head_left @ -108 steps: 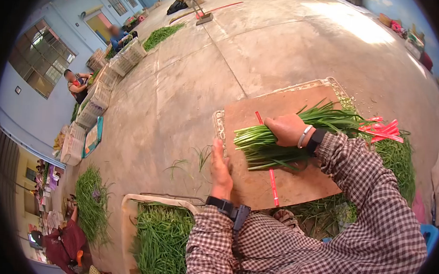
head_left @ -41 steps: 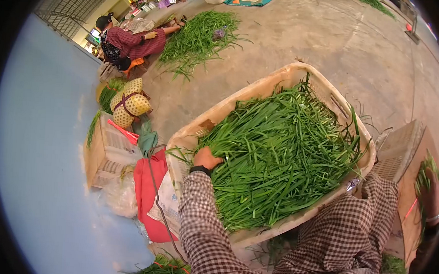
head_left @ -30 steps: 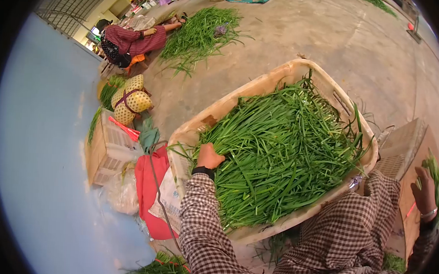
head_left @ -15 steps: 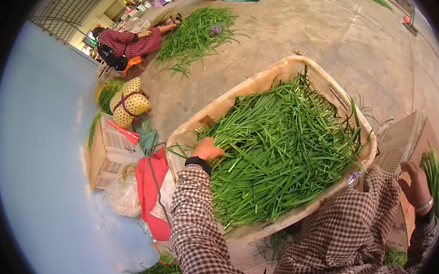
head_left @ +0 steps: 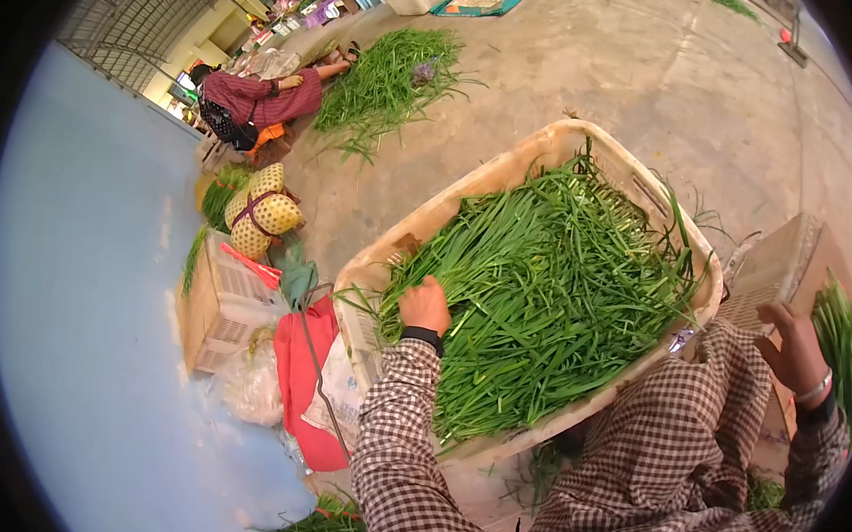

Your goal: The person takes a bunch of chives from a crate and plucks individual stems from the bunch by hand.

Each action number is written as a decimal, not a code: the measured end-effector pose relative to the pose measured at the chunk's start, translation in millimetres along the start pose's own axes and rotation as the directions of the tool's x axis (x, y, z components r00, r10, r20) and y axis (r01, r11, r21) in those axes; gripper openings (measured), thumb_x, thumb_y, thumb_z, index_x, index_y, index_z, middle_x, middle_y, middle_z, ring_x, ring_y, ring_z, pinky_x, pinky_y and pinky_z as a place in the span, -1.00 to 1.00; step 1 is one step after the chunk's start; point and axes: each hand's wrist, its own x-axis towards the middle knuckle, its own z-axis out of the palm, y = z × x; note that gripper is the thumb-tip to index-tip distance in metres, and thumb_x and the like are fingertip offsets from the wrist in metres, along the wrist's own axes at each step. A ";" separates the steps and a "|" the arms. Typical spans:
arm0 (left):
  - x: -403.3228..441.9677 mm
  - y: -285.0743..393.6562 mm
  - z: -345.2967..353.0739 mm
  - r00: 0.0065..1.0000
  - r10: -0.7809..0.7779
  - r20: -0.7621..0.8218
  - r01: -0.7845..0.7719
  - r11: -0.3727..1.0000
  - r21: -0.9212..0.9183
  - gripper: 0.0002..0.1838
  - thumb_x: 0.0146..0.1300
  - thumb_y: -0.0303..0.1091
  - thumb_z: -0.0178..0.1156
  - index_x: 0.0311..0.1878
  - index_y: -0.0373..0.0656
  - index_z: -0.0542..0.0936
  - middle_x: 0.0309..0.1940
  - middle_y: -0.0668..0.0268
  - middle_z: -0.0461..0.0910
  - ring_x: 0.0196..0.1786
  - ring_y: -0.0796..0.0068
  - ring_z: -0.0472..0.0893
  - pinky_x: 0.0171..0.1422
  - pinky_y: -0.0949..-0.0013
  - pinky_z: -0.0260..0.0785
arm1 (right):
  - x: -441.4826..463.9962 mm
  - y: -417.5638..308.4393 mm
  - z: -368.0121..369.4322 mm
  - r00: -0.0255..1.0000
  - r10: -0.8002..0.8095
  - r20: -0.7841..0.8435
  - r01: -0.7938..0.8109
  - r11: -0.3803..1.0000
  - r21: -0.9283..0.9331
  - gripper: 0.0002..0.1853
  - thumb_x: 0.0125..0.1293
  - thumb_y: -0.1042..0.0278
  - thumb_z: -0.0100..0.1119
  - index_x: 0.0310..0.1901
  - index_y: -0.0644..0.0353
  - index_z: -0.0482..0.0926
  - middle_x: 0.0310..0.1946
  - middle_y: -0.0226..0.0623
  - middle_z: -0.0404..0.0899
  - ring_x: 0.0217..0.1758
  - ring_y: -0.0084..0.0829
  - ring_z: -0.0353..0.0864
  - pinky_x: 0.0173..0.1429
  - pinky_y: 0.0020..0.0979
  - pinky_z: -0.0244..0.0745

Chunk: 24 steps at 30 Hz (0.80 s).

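A large off-white plastic crate [head_left: 508, 170] full of loose garlic chives [head_left: 559, 302] stands tilted across the middle of the view. My left hand [head_left: 426, 306], with a black band at its wrist, is closed at the crate's left side, its fingers curled into the chives and partly hidden by them. Off to the right, my right hand [head_left: 793, 351] is held up with fingers apart and nothing in it. Just beyond it is an upright bundle of chives [head_left: 838, 345], which it does not visibly grip.
Another crate [head_left: 773, 270] stands at the right. By the blue wall [head_left: 88, 277] are a crate [head_left: 226, 304], a dotted yellow bundle [head_left: 263, 211], a red cloth [head_left: 305, 375] and a plastic bag [head_left: 251, 387]. A seated person [head_left: 261, 103] is beside a chive heap [head_left: 387, 81] on the floor.
My left hand has moved slightly right and toward me over the chives, its fingers more tucked in. My right hand has shifted a little left, still open. The view has turned slightly.
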 end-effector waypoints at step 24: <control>-142.0 136.0 -79.1 0.977 0.066 0.203 0.080 0.770 -0.633 -0.31 -0.01 -0.28 0.29 0.11 -0.50 0.25 -0.09 -0.15 0.43 -0.02 -0.09 0.48 0.00 0.04 0.38 | 102.7 -173.3 267.8 0.685 0.035 0.728 -0.715 -0.161 0.680 -0.38 0.15 0.02 0.29 -0.04 0.51 0.46 -0.13 -0.04 0.56 -0.16 -0.23 0.57 -0.11 -0.21 0.51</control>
